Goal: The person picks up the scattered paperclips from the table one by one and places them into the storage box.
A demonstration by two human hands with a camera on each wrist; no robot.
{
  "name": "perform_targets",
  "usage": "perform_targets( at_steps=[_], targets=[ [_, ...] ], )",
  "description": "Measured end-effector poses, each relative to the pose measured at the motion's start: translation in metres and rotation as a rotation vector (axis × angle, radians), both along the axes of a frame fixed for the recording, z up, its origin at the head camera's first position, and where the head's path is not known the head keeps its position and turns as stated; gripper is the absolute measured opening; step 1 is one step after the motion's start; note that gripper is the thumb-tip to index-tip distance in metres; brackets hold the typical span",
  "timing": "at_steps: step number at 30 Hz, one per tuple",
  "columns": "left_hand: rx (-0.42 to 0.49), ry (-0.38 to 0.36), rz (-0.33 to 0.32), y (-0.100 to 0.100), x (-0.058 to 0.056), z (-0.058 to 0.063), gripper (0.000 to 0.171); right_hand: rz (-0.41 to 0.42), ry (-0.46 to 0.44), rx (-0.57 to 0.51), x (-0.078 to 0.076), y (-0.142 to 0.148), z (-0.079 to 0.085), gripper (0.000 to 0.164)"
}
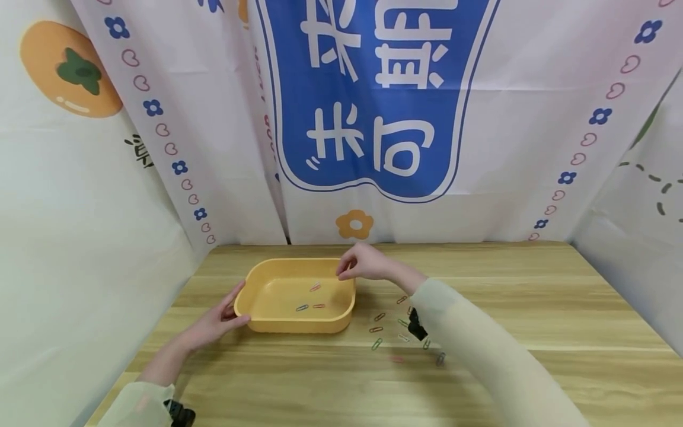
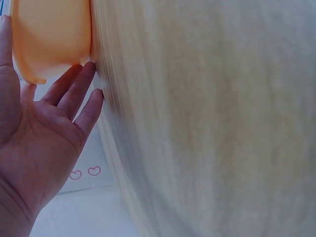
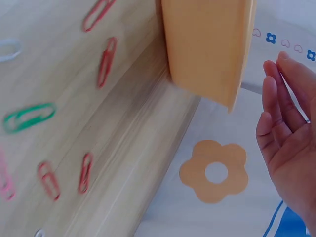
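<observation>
A yellow plastic tray (image 1: 299,326) stands on the wooden table, with a few paper clips lying in it, one blue (image 1: 302,308) and others pinkish red (image 1: 318,306). My left hand (image 1: 217,323) holds its left end, thumb at the front corner and fingers around the side. In the left wrist view the fingertips (image 2: 89,69) touch the tray's end (image 2: 54,34). Over the back right corner of the tray hovers my right hand (image 1: 368,263), thumb and forefinger tips together. No clip shows between them, though a small one could be hidden.
Several loose paper clips, red (image 3: 106,61), green (image 3: 29,117), pink (image 1: 396,359) and other colours, are scattered on the table (image 1: 299,379) right of the tray. Behind the table hangs a printed white cloth (image 1: 512,154); more cloth covers both sides.
</observation>
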State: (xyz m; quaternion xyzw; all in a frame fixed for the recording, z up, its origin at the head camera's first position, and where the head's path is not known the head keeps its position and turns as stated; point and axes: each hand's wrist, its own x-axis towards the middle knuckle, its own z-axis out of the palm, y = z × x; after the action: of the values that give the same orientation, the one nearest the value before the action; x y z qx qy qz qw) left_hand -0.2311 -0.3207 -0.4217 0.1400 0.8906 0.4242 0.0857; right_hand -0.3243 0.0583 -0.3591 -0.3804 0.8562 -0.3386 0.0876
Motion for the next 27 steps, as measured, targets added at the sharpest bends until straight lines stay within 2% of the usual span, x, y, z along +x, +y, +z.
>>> perform_targets(
  at_steps=[8,15,27],
  targets=[
    [0.004,-0.013,0.009,-0.003,0.002,-0.002,0.086,-0.061,0.028,-0.047,0.012,0.03,-0.001,0.005],
    [0.015,-0.029,0.018,-0.005,0.003,-0.003,0.087,-0.039,0.065,-0.055,0.019,0.054,-0.005,0.007],
    [0.024,-0.023,-0.006,-0.002,-0.003,-0.002,0.087,0.013,0.052,0.018,0.025,0.08,-0.034,0.005]
  ],
)
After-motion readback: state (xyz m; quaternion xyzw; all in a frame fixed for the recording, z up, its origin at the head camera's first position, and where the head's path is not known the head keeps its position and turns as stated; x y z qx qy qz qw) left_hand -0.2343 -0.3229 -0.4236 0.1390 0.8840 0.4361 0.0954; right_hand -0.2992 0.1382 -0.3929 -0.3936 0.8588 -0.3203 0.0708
